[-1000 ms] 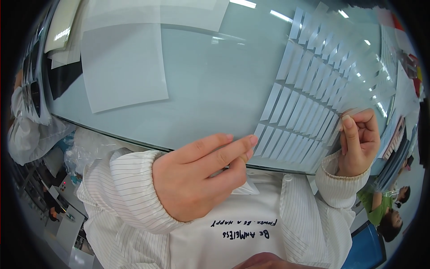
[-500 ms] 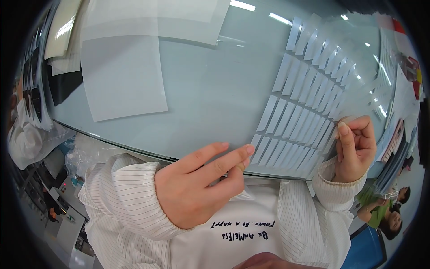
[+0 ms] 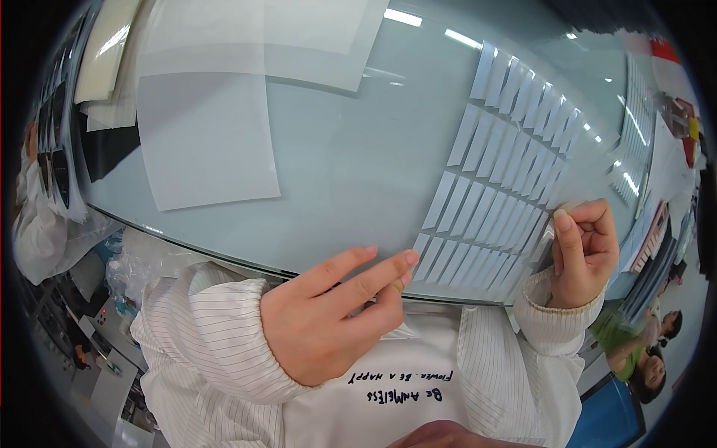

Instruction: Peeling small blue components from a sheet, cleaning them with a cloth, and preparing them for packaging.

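Observation:
A clear film sheet bearing rows of pale, narrow strips (image 3: 478, 205) lies on the right half of the glass-topped table. My left hand (image 3: 328, 313) is at the sheet's near left corner. Its thumb and index finger press together there, and the other fingers lie over the table edge. At the sheet's right edge is my right hand (image 3: 586, 250), its thumb and index finger pinched on the film and the other fingers curled. Glare blurs the sheet's far right part, and the fingers hide exactly how much film each pinch holds.
White paper sheets (image 3: 209, 142) overlap at the far left of the glass table (image 3: 343, 172), beside a cream stack (image 3: 104, 56). Clear plastic bags (image 3: 157, 257) hang below the table's left edge. At right are more striped sheets (image 3: 635, 127) and a seated person in green (image 3: 627, 347).
My right hand has shifted slightly left with the film's right edge. The strips sit a little further left and nearer to me. My left hand has barely moved.

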`<action>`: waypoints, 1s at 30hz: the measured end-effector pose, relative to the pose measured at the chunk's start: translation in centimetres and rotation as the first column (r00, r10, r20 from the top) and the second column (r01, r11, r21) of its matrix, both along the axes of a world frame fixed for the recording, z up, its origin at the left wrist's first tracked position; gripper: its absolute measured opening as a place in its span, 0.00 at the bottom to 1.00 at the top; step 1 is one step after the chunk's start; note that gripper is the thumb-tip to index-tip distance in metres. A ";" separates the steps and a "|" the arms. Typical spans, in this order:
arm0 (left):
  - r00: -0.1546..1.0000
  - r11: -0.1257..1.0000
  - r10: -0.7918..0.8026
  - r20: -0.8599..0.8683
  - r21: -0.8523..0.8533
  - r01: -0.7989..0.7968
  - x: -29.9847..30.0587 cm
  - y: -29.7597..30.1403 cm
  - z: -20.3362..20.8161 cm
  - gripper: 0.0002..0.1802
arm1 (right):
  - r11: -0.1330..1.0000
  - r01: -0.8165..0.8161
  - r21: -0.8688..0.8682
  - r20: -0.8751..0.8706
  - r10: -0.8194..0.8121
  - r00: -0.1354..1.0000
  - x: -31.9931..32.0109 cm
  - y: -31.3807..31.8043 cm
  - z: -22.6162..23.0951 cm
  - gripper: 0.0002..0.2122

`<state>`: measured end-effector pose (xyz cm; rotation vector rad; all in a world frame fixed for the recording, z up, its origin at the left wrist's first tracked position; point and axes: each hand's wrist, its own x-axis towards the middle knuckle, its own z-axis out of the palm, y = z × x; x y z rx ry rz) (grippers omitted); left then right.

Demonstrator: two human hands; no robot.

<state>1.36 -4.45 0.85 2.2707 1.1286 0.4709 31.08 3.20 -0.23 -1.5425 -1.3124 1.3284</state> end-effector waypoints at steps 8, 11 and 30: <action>1.000 0.999 -0.019 0.004 0.044 0.018 -0.1 0.0 -0.2 0.03 | 1.000 0.001 -0.019 0.003 -0.001 1.000 -0.2 0.0 0.4 0.06; 1.000 0.999 -0.014 0.012 0.042 0.014 0.0 0.0 -0.4 0.03 | 1.000 0.012 -0.027 0.008 -0.012 1.000 -0.2 0.0 0.3 0.06; 0.999 0.999 -0.048 0.025 0.013 0.047 -0.2 0.5 0.3 0.06 | 0.998 0.037 -0.042 0.028 -0.036 0.999 -0.6 -0.1 0.6 0.06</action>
